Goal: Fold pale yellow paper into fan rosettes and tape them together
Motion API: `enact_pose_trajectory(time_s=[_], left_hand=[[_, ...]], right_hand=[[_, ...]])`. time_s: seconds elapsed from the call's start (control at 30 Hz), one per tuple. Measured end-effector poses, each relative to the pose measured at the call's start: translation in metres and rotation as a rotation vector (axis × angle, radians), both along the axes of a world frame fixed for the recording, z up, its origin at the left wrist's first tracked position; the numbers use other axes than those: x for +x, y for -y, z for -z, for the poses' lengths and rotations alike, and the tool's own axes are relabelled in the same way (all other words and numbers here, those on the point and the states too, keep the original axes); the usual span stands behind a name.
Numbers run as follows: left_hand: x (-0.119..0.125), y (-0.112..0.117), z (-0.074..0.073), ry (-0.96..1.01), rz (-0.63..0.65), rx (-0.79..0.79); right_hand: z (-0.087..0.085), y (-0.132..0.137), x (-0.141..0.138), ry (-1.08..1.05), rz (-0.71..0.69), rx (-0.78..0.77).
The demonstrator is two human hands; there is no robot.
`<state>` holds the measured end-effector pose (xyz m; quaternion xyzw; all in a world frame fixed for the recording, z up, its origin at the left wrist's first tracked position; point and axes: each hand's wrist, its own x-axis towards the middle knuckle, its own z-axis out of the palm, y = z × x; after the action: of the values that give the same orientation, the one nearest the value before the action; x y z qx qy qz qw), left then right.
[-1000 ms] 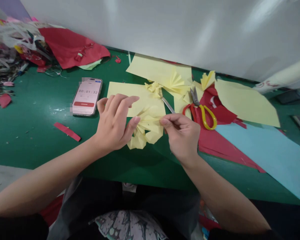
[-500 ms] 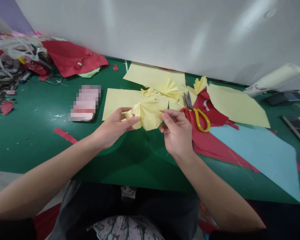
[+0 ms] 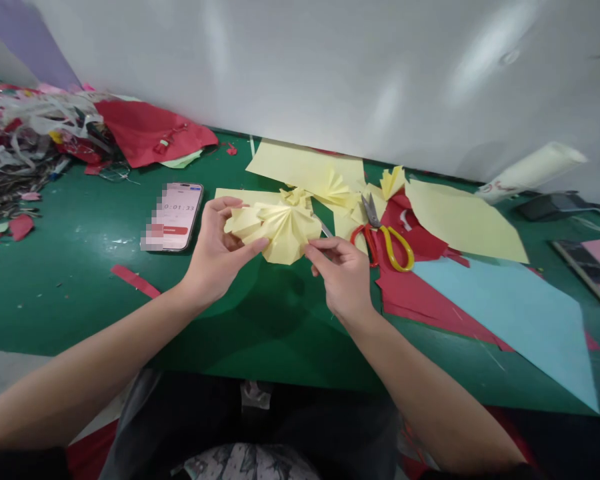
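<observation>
Between my hands, above the green table, is a pleated pale yellow paper piece (image 3: 291, 235) with folds fanning out from its top. My left hand (image 3: 220, 243) grips its left side, thumb in front and fingers behind. The thumb and fingers of my right hand (image 3: 341, 267) pinch its right edge. Just beyond it lie folded yellow paper fans (image 3: 334, 187) and yellow scraps. To the right of my right hand rest scissors with yellow handles (image 3: 399, 250) and, beside them, a red handle (image 3: 370, 243) whose tool is partly hidden.
A phone (image 3: 175, 217) lies to the left on the green table (image 3: 90, 280). Yellow sheets (image 3: 465, 220), red paper (image 3: 425, 300) and a light blue sheet (image 3: 520, 300) spread to the right. A cluttered heap (image 3: 30, 147) occupies the far left. A white wall (image 3: 300, 73) stands behind.
The yellow paper has been spread and turned, so its fan of folds now faces me more fully. My right hand has shifted slightly left and down with its edge.
</observation>
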<state>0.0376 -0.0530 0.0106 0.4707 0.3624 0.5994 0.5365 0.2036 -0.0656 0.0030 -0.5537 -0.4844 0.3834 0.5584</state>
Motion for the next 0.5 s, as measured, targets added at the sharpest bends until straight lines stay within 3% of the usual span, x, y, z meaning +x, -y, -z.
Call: enact_pose_trajectory(time_s=[0.13, 0.37, 0.5], left_hand=[[0.0017, 0.0031, -0.0026, 0.140, 0.056, -0.105], [0.0042, 0.0042, 0.0002, 0.300, 0.293, -0.488], [0.0090, 0.0067, 0.0041, 0.358, 0.390, -0.518]], right_hand=[[0.0022, -0.0007, -0.0008, -0.006, 0.007, -0.010], [-0.0039, 0.0043, -0.0013, 0.121, 0.082, 0.022], [-0.0066, 0.0081, -0.0029, 0.219, 0.104, 0.061]])
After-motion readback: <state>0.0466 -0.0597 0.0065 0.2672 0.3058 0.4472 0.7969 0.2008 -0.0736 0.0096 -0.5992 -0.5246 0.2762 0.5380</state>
